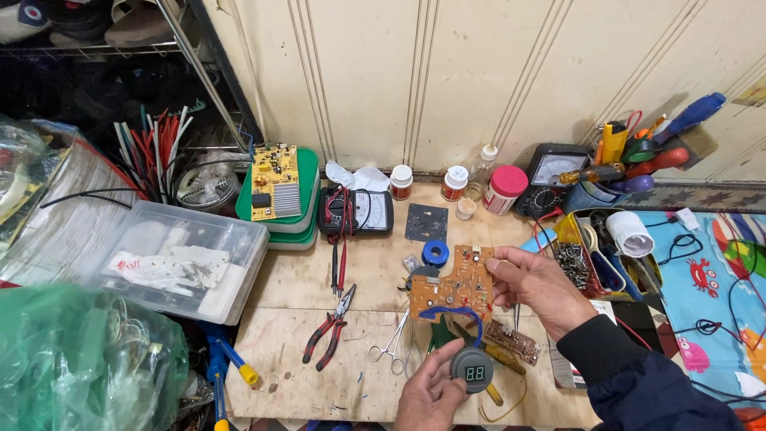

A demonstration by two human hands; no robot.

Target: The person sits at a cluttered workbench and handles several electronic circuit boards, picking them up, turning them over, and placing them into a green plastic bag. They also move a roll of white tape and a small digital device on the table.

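Note:
My right hand pinches the right edge of a brown circuit board and holds it above the wooden worktop. My left hand holds a small round grey display module showing two lit green digits. A blue wire runs from the board down to the module. Under the board lie a second small brown board, a yellow-handled tool and a blue solder spool.
Red-handled pliers and small scissors lie left of my hands. A multimeter with red and black probes, a black plate, small jars, a clear plastic box, a yellow parts tray and a tool cup ring the worktop.

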